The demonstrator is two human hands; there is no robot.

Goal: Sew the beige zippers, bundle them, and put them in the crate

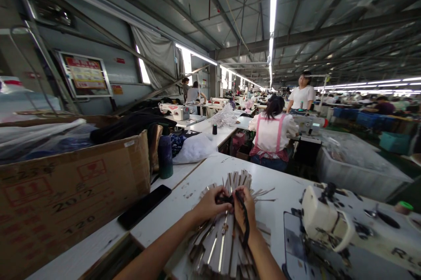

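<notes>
A large bundle of pale, narrow strips (213,251) lies on the white table, fanned out at both ends, some of them shiny. Above its middle, my left hand (212,203) and my right hand (246,210) are close together. The fingers of both pinch a black cloth strip (246,220), whose loose end trails down over my right wrist. Whether the strip passes fully around the bundle is hidden by my hands.
To the right stands a sewing machine (342,223). At left are a cardboard box (75,196), a black phone (144,206) and a dark bottle (165,157). A person in a pink apron (269,133) sits ahead, beside a plastic bin (358,174).
</notes>
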